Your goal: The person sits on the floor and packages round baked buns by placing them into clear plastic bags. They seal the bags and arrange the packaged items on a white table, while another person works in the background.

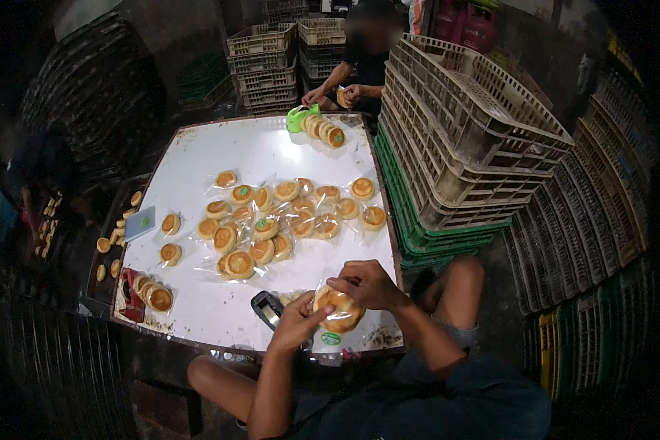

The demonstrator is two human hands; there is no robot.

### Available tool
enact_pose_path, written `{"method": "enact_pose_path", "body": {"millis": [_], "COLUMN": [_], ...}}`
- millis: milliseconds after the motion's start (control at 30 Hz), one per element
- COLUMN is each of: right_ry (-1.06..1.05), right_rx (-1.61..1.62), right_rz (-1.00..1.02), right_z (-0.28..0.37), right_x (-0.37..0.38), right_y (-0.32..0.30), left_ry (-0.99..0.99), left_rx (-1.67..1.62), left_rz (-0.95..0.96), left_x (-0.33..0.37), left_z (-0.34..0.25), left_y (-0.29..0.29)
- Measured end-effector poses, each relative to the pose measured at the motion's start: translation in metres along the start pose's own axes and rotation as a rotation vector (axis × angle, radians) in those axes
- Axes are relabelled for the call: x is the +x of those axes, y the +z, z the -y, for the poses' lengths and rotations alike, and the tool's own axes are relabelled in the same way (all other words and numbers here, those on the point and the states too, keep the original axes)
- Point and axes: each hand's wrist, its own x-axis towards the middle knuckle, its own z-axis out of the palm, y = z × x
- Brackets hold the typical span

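Close to the table's near edge, a round golden bun [341, 317] in a clear plastic bag is held between both hands. My left hand [299, 323] grips its left side, thumb across the front. My right hand [368, 284] pinches the top of the bag, fingers closed. Below the bun a small green oval label [331, 339] shows. Beside my left hand lies a dark device with a pale strip [267, 308], partly hidden. Past my hands, several bagged buns [262, 229] are heaped on the white table [176, 293].
A row of buns [154, 293] lies by a red holder [132, 295] at left, near a translucent box [140, 223]. Another row [322, 129] sits by a green dispenser [298, 119], where a co-worker [366, 66] handles a bun. Stacked crates [462, 147] flank the table's right side.
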Motion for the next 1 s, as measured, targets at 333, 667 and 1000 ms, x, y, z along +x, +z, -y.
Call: {"method": "enact_pose_path", "body": {"millis": [333, 667, 1000], "right_ry": [0.039, 0.223, 0.549], "right_rx": [0.24, 0.651, 0.418], "right_rz": [0.099, -0.102, -0.253], "right_z": [0.021, -0.034, -0.042], "right_x": [-0.02, -0.027, -0.031], "right_y": [-0.017, -0.007, 0.028], "left_ry": [0.043, -0.073, 0.065], "left_rx": [0.074, 0.034, -0.371], "left_rz": [0.225, 0.004, -0.21], "left_x": [0.0, 0.021, 0.023], "left_z": [0.002, -0.008, -0.008], "left_y": [-0.009, 0.015, 0.026]}}
